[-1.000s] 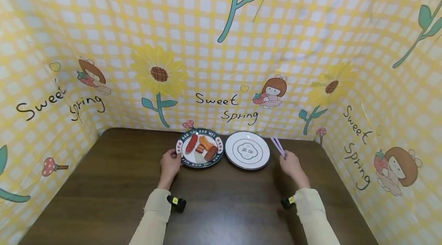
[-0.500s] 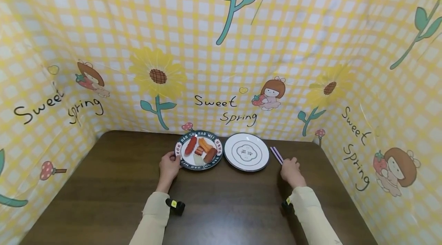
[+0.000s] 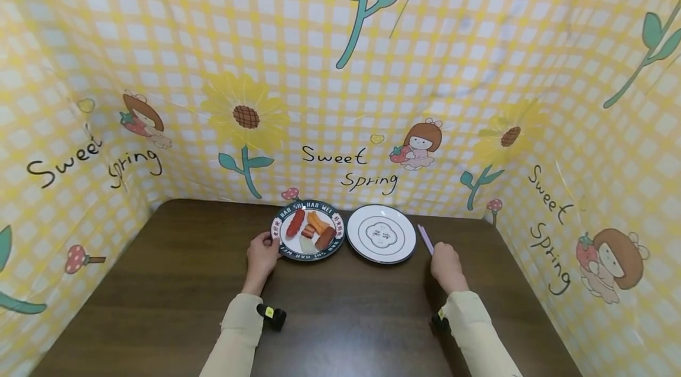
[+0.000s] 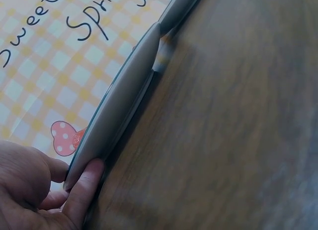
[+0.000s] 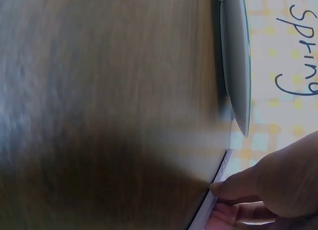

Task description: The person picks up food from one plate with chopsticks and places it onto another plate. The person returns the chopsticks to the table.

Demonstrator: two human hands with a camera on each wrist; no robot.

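Observation:
In the head view, a dark-rimmed plate (image 3: 319, 207) carries a red sausage-like piece (image 3: 295, 224), a brown piece (image 3: 325, 239), an orange-yellow piece (image 3: 317, 221) and other small food pieces. My left hand (image 3: 262, 262) pinches its left edge, thumb above and fingers beneath; the left wrist view shows the grip on the plate's rim (image 4: 117, 98). To the right of a white plate (image 3: 381, 253), my right hand (image 3: 447, 263) holds the near part of a pair of light purple chopsticks (image 3: 425, 240). They lie low along the table, thumb on one side and fingers on the other in the right wrist view.
Both plates stand side by side, almost touching, near the back edge of the brown wooden table (image 3: 340, 318). A yellow checked cloth (image 3: 340, 105) with printed flowers and words hangs behind and at both sides.
My right hand has lowered the chopsticks to the table, and they lie closer together than a second ago. Its fingers shifted on them. The left hand and both plates stay put.

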